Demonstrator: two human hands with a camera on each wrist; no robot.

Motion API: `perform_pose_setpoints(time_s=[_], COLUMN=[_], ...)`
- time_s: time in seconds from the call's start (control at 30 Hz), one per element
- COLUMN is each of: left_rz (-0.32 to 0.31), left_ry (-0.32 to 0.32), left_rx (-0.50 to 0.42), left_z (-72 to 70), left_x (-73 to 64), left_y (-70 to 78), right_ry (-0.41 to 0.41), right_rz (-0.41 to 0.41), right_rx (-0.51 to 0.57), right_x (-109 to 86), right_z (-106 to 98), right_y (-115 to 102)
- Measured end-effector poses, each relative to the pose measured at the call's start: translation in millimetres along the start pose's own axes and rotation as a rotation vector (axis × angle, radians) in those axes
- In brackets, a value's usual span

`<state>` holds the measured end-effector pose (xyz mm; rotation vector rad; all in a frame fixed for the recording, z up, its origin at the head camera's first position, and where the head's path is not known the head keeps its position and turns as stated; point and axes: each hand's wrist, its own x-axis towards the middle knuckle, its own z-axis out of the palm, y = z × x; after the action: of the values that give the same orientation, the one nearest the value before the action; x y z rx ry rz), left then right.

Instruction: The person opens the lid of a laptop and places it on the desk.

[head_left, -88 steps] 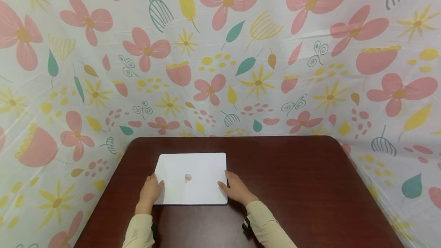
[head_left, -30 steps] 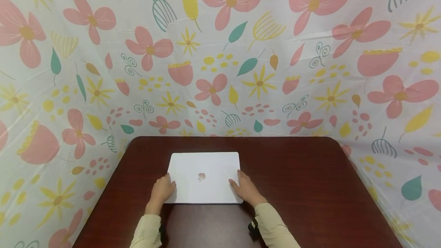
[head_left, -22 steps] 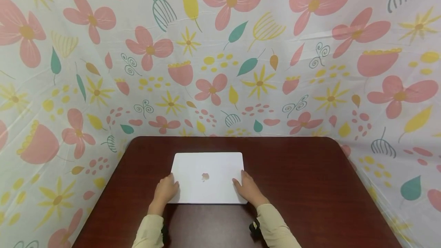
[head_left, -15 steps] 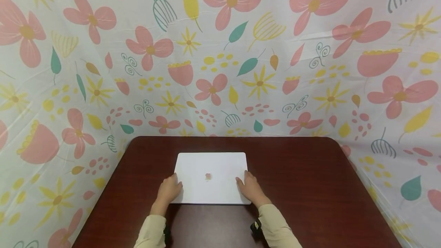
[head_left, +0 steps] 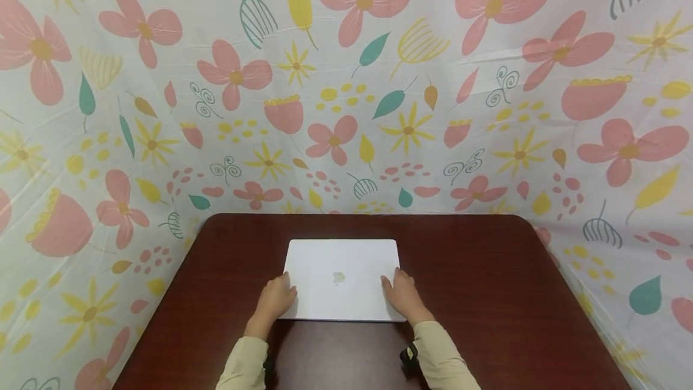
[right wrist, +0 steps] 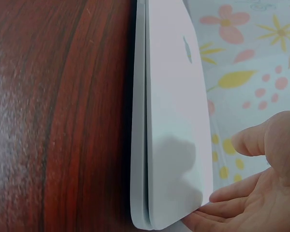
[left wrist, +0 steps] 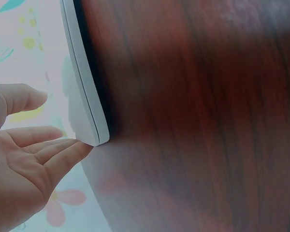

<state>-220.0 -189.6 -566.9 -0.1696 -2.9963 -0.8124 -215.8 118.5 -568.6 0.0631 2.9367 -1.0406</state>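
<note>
A closed silver laptop [head_left: 346, 300] lies flat on the dark wooden table, its logo facing up. My left hand [head_left: 276, 298] is at its left side and my right hand [head_left: 406, 297] at its right side. In the left wrist view, extended fingers of the left hand [left wrist: 29, 164] touch the laptop's [left wrist: 87, 96] side edge, the thumb held above the lid. The right wrist view has the right hand [right wrist: 261, 188] with its fingertips against the other side edge of the laptop [right wrist: 176, 96]; its thumb also stands off the lid.
The dark red-brown table [head_left: 476, 275] extends on both sides of the laptop and behind it. A floral curtain [head_left: 346, 89] hangs behind the table and along both sides. A black wrist device [head_left: 409, 357] shows at the right sleeve.
The laptop has slid to the right across the table, with both hands moving along at its sides. It remains closed and flat.
</note>
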Motion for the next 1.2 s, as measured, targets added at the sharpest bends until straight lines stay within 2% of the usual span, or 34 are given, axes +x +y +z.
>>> perform_pose_setpoints(time_s=[0.3,0.53,0.83,1.2], left_rz=[0.012,0.036,0.03,0.084], left_ry=[-0.011,-0.016,-0.038,-0.031], left_rx=[-0.017,-0.032,-0.031,-0.015], left_z=[8.0,15.2,22.3,26.6], left_x=[1.0,2.6,1.9,0.6], left_y=[9.5,15.6,24.3,31.8], right_ry=[0.025,0.069,0.066,0.061], right_rz=[0.024,0.007,0.026,0.049], right_rx=[-0.027,-0.045,-0.044,-0.059], right_x=[-1.4,-4.1,-5.3,-8.7], right_z=[-7.0,-12.4,-17.1,-24.3], right_y=[5.8,11.0,20.8,25.3])
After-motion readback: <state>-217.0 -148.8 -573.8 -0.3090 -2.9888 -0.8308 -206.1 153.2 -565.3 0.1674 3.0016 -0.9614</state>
